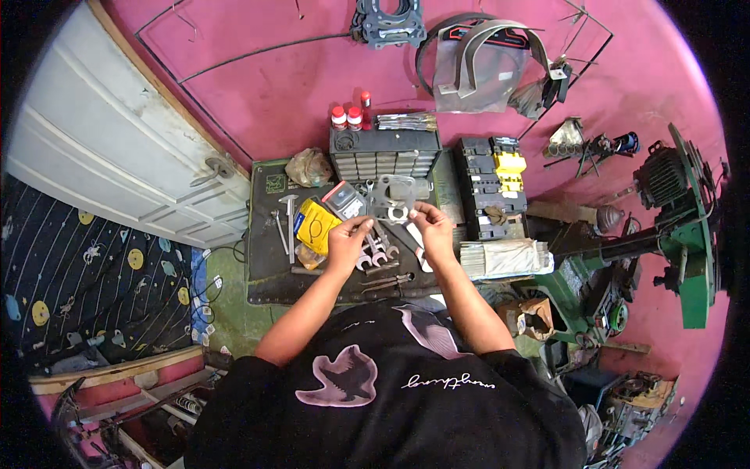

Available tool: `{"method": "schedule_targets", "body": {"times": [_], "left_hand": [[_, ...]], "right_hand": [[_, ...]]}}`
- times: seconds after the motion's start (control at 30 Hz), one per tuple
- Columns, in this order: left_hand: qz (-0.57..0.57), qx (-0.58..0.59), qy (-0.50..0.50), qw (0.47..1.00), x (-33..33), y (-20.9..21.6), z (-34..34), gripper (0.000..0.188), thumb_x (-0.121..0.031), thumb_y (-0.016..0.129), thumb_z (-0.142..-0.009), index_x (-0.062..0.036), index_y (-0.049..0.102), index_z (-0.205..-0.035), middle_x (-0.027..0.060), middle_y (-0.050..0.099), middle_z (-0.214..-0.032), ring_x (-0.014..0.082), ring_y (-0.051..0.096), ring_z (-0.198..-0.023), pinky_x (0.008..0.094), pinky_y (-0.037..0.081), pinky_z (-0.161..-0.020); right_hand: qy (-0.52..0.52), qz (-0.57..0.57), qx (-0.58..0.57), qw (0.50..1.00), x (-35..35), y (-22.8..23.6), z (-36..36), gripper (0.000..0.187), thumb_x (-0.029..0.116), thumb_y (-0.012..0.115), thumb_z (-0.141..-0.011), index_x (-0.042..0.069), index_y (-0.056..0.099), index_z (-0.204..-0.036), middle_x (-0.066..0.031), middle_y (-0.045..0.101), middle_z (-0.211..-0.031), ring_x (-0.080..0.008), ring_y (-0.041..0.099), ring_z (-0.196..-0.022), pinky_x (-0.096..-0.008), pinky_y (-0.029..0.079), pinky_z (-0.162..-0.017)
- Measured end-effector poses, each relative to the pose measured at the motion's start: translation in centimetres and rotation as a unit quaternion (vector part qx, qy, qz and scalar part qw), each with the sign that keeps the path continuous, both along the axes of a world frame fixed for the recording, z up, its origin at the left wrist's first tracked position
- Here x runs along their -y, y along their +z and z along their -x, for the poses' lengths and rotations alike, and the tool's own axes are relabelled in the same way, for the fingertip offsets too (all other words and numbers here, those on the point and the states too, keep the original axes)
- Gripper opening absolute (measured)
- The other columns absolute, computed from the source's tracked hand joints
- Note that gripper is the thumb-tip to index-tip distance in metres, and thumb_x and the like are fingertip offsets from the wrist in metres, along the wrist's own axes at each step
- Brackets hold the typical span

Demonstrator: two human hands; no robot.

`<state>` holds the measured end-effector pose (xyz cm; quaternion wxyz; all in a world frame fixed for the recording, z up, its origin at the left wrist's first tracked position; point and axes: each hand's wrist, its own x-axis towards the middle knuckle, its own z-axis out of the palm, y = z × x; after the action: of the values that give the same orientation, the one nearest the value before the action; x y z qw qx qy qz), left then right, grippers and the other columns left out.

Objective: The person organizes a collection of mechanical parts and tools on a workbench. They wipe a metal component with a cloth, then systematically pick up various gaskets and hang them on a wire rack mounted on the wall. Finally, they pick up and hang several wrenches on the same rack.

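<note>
Above the dark workbench mat (pixel 266 266), a thin, flat, grey gasket (pixel 382 202) with a large round opening is held upright between both hands. My left hand (pixel 348 245) pinches its lower left corner between thumb and finger. At the lower right corner, my right hand (pixel 434 232) has its fingertips closed on the edge. Below the hands lie several open-end wrenches (pixel 380 248) and a pair of pliers (pixel 388 283). Beside my left hand is a yellow packet (pixel 316 225), next to a caliper (pixel 290 228) and a clear-lidded box (pixel 344 200).
A small-drawer cabinet (pixel 385 156) backs the bench, carrying red-capped bottles (pixel 338 118). Dark and yellow bins (pixel 509 166) and a stack of folded sheets (pixel 506 259) stand right. A green drill press (pixel 694 289) is farther right; a white door (pixel 125 133) is left.
</note>
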<state>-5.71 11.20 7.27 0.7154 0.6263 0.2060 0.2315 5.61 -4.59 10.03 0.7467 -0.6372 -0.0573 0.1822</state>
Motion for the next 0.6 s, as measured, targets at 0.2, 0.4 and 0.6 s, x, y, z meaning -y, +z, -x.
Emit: {"method": "schedule_targets", "body": {"times": [0.2, 0.4, 0.6], "left_hand": [[0.007, 0.055, 0.041, 0.998, -0.3, 6.4, -4.1, 0.018, -0.016, 0.071, -0.094, 0.0005, 0.072, -0.102, 0.0040, 0.073, -0.092, 0.0087, 0.063, -0.082, 0.0241, 0.049, -0.076], [-0.059, 0.131, 0.050, 0.988, -3.4, 19.4, -11.5, 0.014, -0.015, 0.067, -0.095, -0.0022, 0.070, -0.091, 0.0037, 0.072, -0.090, 0.0090, 0.061, -0.081, 0.0258, 0.047, -0.077], [-0.086, 0.220, 0.066, 0.969, -6.8, 29.2, -19.3, 0.015, -0.018, 0.067, -0.094, -0.0028, 0.070, -0.092, 0.0051, 0.073, -0.089, 0.0100, 0.058, -0.080, 0.0268, 0.044, -0.076]], "right_hand": [[0.007, -0.002, 0.109, 0.994, -2.0, 6.1, -4.0, 0.021, 0.003, 0.072, -0.087, -0.001, 0.071, -0.108, 0.0036, 0.062, -0.075, -0.0038, 0.051, -0.067, -0.0210, 0.042, -0.060], [-0.098, 0.022, 0.421, 0.901, -5.5, 17.8, -10.5, 0.030, 0.005, 0.073, -0.084, 0.005, 0.067, -0.114, -0.0077, 0.069, -0.090, -0.0151, 0.065, -0.082, -0.0305, 0.051, -0.075], [-0.175, 0.033, 0.500, 0.848, -9.9, 28.4, -16.5, 0.025, 0.011, 0.073, -0.083, 0.011, 0.070, -0.108, -0.0103, 0.067, -0.087, -0.0292, 0.061, -0.080, -0.0414, 0.047, -0.074]]}}
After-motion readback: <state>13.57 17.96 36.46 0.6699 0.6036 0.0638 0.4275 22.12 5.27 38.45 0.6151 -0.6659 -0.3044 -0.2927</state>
